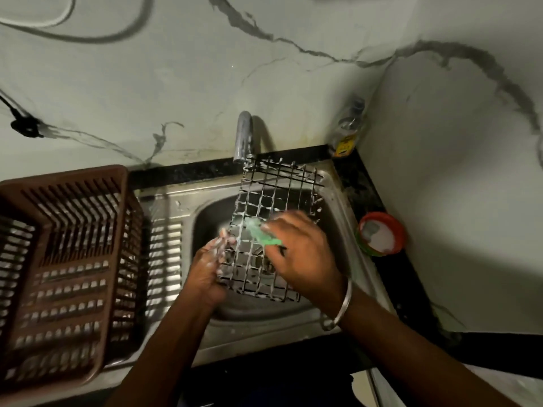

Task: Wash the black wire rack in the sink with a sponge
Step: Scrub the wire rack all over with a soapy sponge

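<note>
Two soapy hands: my left hand (210, 259) grips the black wire rack (273, 227) edge, my right hand (302, 248) pinches the green sponge (258, 233); slick suds could let the rack slip into the sink (293, 318).

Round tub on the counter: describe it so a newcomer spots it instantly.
Start at the steel sink and go to its right rim, onto the black counter. The round tub sits there, open, with pale paste inside. Its orange-and-green rim sets it apart from the clear bottle in the corner.
</note>
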